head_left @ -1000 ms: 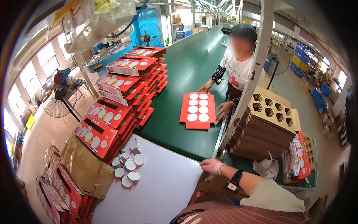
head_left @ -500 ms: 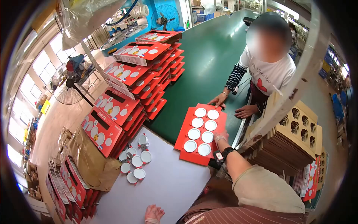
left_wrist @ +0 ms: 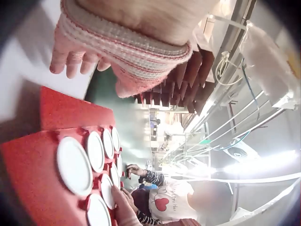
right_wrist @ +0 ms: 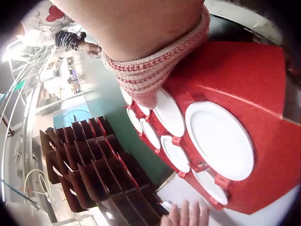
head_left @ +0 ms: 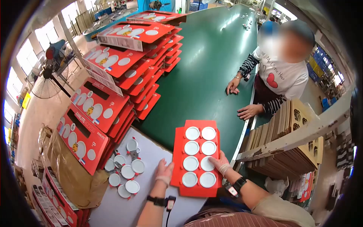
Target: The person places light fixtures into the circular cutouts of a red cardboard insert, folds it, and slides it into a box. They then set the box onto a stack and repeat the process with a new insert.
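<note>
Ok so the red card (head_left: 200, 192) just came further over the white counter (head_left: 151, 151), putting it between both hands: right hand (head_left: 220, 163) gripping its edge, left hand (head_left: 164, 172) open beside it.

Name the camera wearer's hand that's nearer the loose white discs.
Left. The left hand is open between the loose discs and the red card; the right hand grips the card's right edge.

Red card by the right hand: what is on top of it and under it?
Eight white discs in two columns are on the red card; the right hand has its thumb over one. Whatever is underneath cannot be seen, the card covers it.
</note>
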Motion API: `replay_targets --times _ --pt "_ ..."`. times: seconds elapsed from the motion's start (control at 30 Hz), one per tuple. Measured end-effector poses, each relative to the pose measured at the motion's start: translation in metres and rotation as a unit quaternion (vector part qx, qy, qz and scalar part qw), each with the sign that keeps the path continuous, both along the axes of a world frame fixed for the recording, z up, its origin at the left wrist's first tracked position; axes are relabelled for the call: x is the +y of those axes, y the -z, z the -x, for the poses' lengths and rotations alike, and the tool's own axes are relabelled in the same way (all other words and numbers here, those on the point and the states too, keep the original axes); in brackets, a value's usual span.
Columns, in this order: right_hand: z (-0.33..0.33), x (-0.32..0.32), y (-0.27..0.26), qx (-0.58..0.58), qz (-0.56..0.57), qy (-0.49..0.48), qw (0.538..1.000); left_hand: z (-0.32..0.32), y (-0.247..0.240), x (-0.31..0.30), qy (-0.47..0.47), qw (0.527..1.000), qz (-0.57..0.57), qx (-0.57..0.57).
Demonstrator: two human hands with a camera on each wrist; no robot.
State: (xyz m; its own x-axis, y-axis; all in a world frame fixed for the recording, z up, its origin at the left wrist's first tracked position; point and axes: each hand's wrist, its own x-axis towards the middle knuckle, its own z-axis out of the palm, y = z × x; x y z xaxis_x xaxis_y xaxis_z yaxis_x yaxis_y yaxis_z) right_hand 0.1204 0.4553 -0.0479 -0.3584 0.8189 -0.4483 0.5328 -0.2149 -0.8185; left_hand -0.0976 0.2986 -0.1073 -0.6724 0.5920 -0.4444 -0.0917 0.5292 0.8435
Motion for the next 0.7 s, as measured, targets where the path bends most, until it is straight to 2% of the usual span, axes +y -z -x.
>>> replay_targets --times 0.07,0.13,0.2,0.27,0.3,0.33,0.37,0.4,0.43,0.47,0.57,0.63,0.7 --pt "-0.014 -0.021 0.027 0.032 0.0 -0.035 0.999 0.003 0.02 0.022 0.069 0.996 0.056 -0.006" --pt "-0.012 -0.032 0.012 0.068 0.07 -0.021 0.995 0.005 -0.026 0.032 0.087 0.99 0.099 -0.043" --pt "-0.015 -0.035 0.014 0.07 0.081 -0.045 0.993 -0.003 -0.051 0.026 0.1 0.983 0.138 -0.071" --pt "-0.014 -0.04 0.012 0.079 0.09 -0.07 0.99 -0.015 -0.06 0.015 0.018 0.996 0.08 -0.029" --pt "-0.013 -0.042 0.009 0.095 0.118 -0.075 0.986 -0.017 -0.042 0.006 0.011 0.996 0.083 -0.024" --pt "-0.011 -0.043 0.007 0.11 0.145 -0.082 0.98 -0.019 -0.01 -0.003 -0.008 0.997 0.053 -0.061" --pt "-0.008 -0.048 0.004 0.114 0.148 -0.091 0.978 -0.021 -0.016 -0.008 -0.029 0.994 0.021 -0.099" --pt "-0.004 -0.055 0.001 0.138 0.132 -0.127 0.973 -0.025 -0.022 -0.017 -0.04 0.995 0.022 -0.093" --pt "-0.002 -0.059 -0.002 0.162 0.115 -0.163 0.966 -0.035 -0.075 -0.02 -0.052 0.994 -0.015 -0.092" --pt "0.0 -0.062 -0.008 0.167 0.118 -0.176 0.963 -0.042 -0.105 -0.025 -0.065 0.993 -0.052 -0.088" --pt "0.016 -0.069 -0.029 0.218 0.172 -0.249 0.928 -0.049 -0.084 -0.071 -0.122 0.983 -0.064 -0.118" --pt "0.032 -0.081 -0.043 0.125 0.25 -0.247 0.928 -0.059 -0.075 -0.108 -0.158 0.979 -0.052 -0.118" --pt "0.047 -0.106 -0.021 0.136 0.278 -0.252 0.917 -0.071 -0.066 -0.143 -0.22 0.967 -0.082 -0.102"
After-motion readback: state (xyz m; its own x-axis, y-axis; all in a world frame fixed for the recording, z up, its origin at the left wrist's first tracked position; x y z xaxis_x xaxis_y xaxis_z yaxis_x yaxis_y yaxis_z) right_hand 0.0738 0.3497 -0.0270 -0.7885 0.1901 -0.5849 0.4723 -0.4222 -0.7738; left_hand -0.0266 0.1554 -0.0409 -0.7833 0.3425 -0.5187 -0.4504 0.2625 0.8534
